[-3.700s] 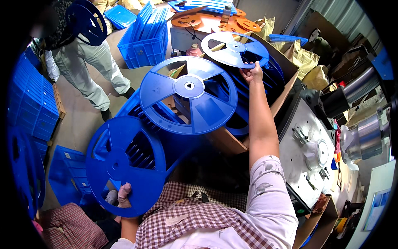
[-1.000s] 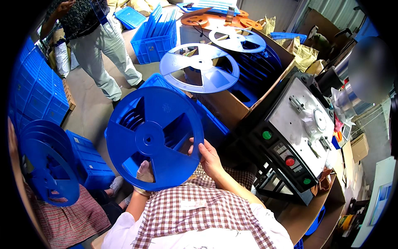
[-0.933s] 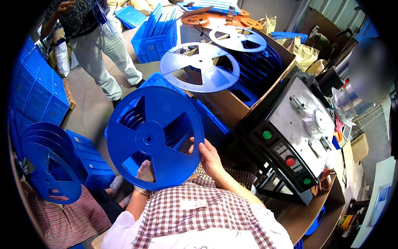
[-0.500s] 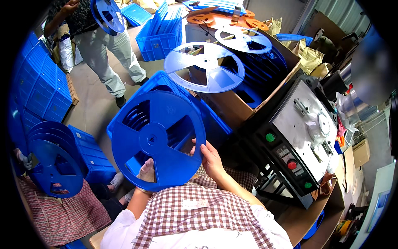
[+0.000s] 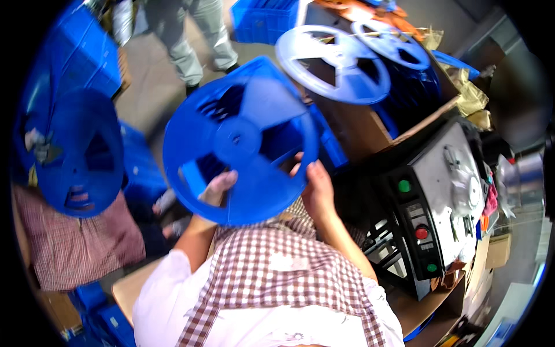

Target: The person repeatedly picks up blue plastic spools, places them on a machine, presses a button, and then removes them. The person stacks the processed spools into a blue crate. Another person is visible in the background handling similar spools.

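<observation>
A large dark blue plastic reel (image 5: 240, 139) with three spokes is held up in front of my chest. My left hand (image 5: 217, 188) grips its lower left rim. My right hand (image 5: 314, 185) grips its lower right rim, fingers reaching into a cut-out. A pale blue reel (image 5: 334, 65) lies flat on top of a cardboard box (image 5: 370, 128) behind it, with another pale reel (image 5: 393, 41) further back.
A grey machine (image 5: 445, 196) with green and red buttons stands at my right. A seated person in a checked shirt at my left holds a stack of blue reels (image 5: 75, 151). Another person's legs (image 5: 191, 34) stand by blue crates (image 5: 260, 17) at the back.
My right hand came back from the far reels and now holds the dark blue reel with my left. The reel has risen and tilted toward me; the view has dropped closer.
</observation>
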Demonstrator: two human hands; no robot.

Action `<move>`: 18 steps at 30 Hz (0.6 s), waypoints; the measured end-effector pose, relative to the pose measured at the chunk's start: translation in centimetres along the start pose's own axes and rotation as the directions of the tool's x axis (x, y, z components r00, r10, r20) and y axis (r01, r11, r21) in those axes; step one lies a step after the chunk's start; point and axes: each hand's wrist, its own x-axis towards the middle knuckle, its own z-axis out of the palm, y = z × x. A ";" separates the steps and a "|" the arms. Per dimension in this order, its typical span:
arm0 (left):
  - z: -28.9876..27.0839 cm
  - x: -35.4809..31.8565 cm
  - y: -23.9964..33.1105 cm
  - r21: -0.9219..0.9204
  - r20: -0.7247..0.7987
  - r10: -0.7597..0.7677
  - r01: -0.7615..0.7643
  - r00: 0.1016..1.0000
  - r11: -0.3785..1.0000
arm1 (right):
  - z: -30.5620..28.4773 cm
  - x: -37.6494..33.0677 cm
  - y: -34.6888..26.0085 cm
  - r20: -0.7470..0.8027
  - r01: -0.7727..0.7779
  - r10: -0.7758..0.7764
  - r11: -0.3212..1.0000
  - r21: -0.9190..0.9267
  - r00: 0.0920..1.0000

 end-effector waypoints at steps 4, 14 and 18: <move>0.6 -0.1 1.7 -0.153 0.090 0.010 0.003 0.996 0.988 | 0.9 0.2 0.2 0.075 -0.029 0.027 0.999 0.032 0.997; -2.4 0.5 0.6 -0.038 0.121 0.129 -0.125 0.984 0.991 | 1.7 0.4 0.4 0.070 -0.064 0.062 0.997 0.035 0.996; -1.1 0.0 1.8 0.060 0.111 0.169 -0.177 0.979 0.982 | 1.4 0.4 0.6 0.053 -0.065 0.065 0.998 -0.005 0.996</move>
